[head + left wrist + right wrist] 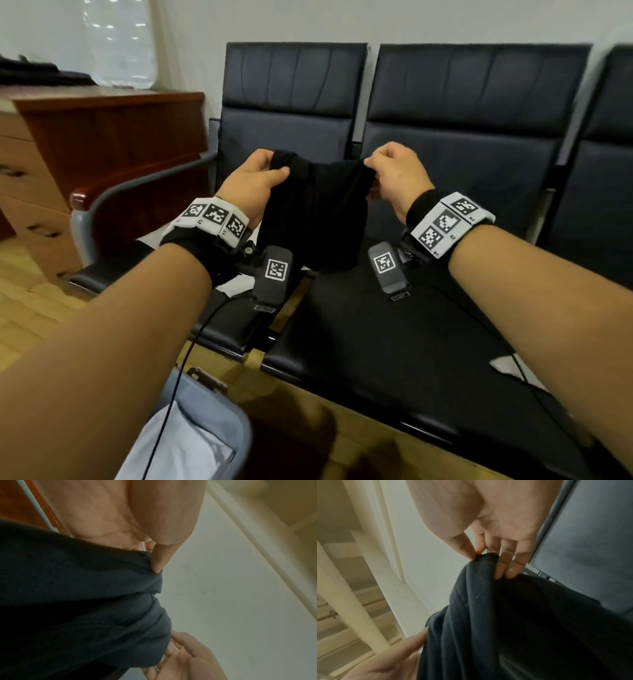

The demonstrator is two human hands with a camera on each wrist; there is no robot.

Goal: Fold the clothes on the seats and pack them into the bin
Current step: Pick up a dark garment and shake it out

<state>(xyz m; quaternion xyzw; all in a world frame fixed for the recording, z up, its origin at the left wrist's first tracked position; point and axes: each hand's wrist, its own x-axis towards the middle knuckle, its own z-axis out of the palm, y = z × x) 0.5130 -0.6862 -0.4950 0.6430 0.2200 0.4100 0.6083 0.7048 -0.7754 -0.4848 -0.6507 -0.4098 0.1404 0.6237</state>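
One dark garment [317, 205], held up in the air above the seats [394, 325], at center. Left hand [251, 186] at 9 o'clock of the cloth, thumb and fingers clamped on its upper edge; right hand [399, 174] at 3 o'clock, pinching the opposite corner. Rest of the fabric hanging bunched below. Likely risk: thin right pinch slipping, or a crooked fold from the bunching. Counted: two hands, one garment, three seats, one pale bin [236, 425] at 7 o'clock holding something light-coloured, one wooden cabinet [113, 137] at 10 o'clock.
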